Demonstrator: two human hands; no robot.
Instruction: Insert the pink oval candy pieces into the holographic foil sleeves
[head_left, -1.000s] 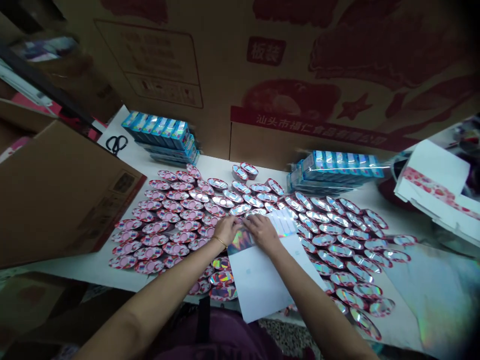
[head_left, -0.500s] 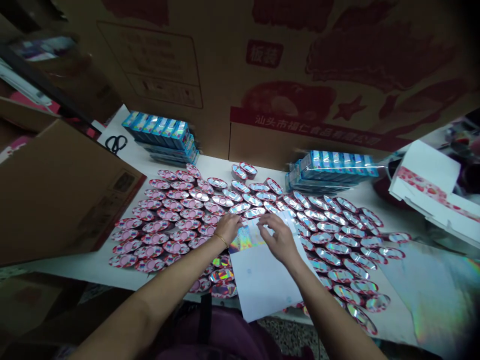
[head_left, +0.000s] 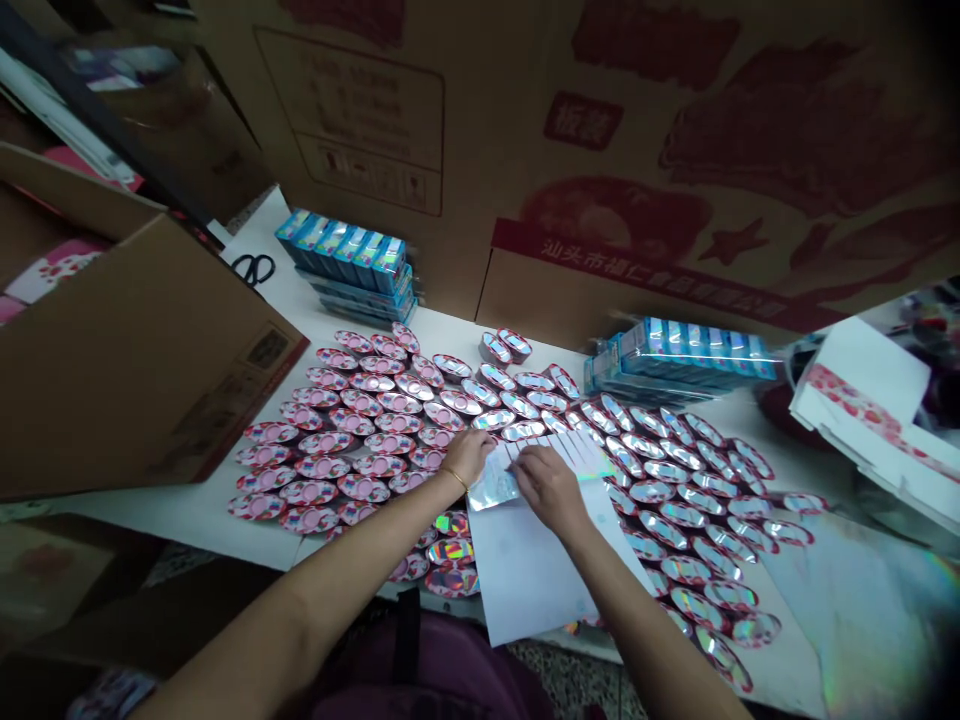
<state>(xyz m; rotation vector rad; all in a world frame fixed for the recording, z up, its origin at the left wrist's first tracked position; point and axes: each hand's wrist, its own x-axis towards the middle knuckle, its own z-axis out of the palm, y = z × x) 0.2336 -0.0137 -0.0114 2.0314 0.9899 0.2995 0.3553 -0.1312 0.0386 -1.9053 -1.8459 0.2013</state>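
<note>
My left hand (head_left: 466, 458) pinches the upper left corner of a shiny silvery sheet (head_left: 495, 485), which looks like a sticker sheet. Its top edge is cut into narrow strips. My right hand (head_left: 553, 487) is closed, thumb and fingertips together on the same sheet, right of the left hand; the exact grip is partly hidden. Below it, plain white paper (head_left: 525, 575) lies over small oval containers. Left of my hands, rows of these containers have pink round centres (head_left: 324, 441); to the right, others have shiny silver tops (head_left: 664, 470).
Blue boxes in clear wrap stand at the back left (head_left: 345, 255) and back right (head_left: 690, 352). A large printed carton (head_left: 480, 120) walls off the rear. An open carton (head_left: 150, 370) is at the left, with black-handled scissors (head_left: 253, 269) behind it. Clear film (head_left: 862, 590) lies at the right.
The view has shifted slightly. The shiny sheet's upper part now lifts and bends over the white paper, its strips showing. My right hand's fingers have closed and moved lower on the sheet.
</note>
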